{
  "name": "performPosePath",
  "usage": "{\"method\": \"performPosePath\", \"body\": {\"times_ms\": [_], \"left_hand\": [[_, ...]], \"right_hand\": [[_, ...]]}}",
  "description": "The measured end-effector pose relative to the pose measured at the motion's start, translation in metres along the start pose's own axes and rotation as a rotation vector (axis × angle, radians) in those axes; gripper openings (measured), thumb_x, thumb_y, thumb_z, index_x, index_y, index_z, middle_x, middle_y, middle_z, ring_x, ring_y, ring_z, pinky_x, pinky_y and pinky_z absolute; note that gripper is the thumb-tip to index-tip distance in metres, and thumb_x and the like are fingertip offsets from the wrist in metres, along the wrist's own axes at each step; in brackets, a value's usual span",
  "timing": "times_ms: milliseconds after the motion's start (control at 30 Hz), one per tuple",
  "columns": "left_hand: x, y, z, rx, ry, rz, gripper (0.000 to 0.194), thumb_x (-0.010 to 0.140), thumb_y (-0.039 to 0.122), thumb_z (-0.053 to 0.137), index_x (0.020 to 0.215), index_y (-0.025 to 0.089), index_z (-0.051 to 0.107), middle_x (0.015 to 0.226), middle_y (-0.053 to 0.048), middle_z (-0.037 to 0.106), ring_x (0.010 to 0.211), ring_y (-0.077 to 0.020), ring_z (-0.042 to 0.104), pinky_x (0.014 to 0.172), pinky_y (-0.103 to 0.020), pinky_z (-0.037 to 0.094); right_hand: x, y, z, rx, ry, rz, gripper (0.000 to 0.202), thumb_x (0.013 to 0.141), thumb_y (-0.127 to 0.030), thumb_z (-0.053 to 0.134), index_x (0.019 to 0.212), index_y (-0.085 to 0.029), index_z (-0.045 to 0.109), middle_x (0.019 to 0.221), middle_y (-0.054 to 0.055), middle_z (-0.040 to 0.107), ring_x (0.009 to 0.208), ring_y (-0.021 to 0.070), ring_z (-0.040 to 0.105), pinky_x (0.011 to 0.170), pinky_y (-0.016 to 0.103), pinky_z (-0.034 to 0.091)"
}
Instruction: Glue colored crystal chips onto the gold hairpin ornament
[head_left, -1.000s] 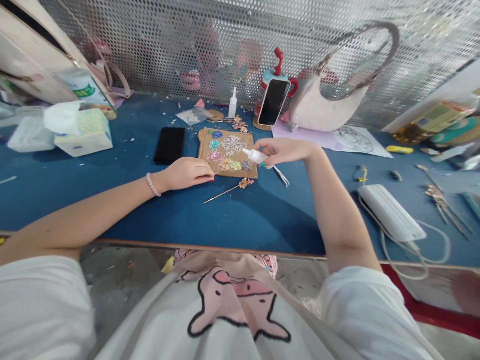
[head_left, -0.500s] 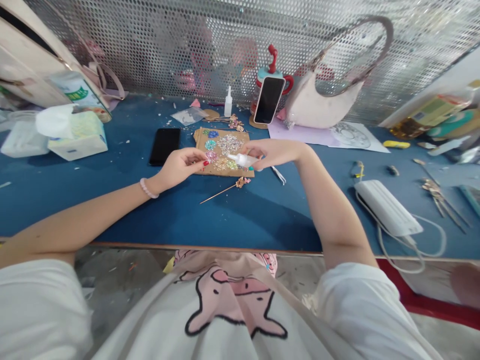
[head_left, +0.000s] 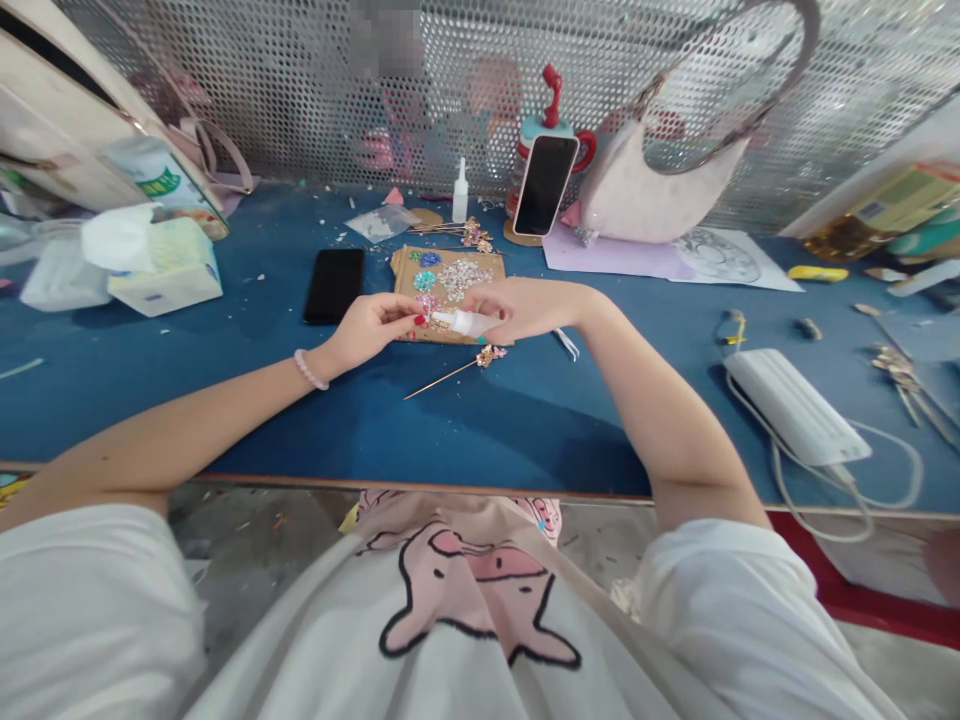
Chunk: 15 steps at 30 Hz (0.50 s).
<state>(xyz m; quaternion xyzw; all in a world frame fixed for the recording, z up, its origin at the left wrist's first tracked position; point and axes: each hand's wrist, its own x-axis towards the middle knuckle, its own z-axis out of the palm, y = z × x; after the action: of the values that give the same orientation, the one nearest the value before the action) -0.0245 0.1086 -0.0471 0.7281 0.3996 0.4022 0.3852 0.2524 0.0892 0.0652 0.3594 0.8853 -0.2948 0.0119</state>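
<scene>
My right hand [head_left: 501, 308] holds a small white squeeze bottle [head_left: 466, 322], its nozzle pointing left toward my left fingertips. The fingertips of my left hand [head_left: 382, 325] are pinched; what they hold is too small to make out. Both hands are over the front part of a cardboard piece [head_left: 401, 262]. On it lie piles of small beads: clear ones [head_left: 461, 280], teal ones [head_left: 424, 282], blue ones [head_left: 430, 259] and pink ones [head_left: 427, 303]. A gold hairpin with a flower end [head_left: 444, 380] lies in front of the cardboard.
A black phone [head_left: 334, 287] lies left of the cardboard. Behind are another white bottle [head_left: 460, 197], several hairpins [head_left: 472, 235] and an upright phone [head_left: 546, 187] against a cup. White tweezers [head_left: 566, 343], a power bank [head_left: 795, 405] and a handbag [head_left: 660, 200] are on the right.
My right hand has brought the bottle left, so its nozzle is now close to my left fingertips. The camera view has shifted slightly. My left hand remains pinched.
</scene>
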Motion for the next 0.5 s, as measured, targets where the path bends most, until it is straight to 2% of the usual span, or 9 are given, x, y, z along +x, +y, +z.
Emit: {"method": "performPosePath", "body": {"times_ms": [200, 500], "left_hand": [[0.0, -0.0025, -0.0003, -0.004, 0.015, -0.004, 0.042, 0.08, 0.053, 0.081, 0.1, 0.017, 0.08, 0.079, -0.004, 0.077, 0.064, -0.0137, 0.067, 0.063, -0.026, 0.057], [-0.0014, 0.0007, -0.0003, -0.021, 0.011, 0.011, 0.04, 0.082, 0.05, 0.08, 0.103, 0.017, 0.079, 0.082, -0.004, 0.077, 0.065, -0.0138, 0.067, 0.063, -0.027, 0.058]], "right_hand": [[0.003, -0.0019, 0.0026, -0.032, -0.035, 0.017, 0.022, 0.084, -0.012, 0.06, 0.101, -0.02, 0.051, 0.075, -0.003, 0.068, 0.066, 0.0149, 0.061, 0.061, 0.026, 0.037], [0.0025, -0.0034, 0.0033, -0.037, -0.037, 0.002, 0.019, 0.083, -0.016, 0.065, 0.094, -0.021, 0.05, 0.074, -0.002, 0.065, 0.066, 0.0145, 0.057, 0.062, 0.027, 0.036]]}}
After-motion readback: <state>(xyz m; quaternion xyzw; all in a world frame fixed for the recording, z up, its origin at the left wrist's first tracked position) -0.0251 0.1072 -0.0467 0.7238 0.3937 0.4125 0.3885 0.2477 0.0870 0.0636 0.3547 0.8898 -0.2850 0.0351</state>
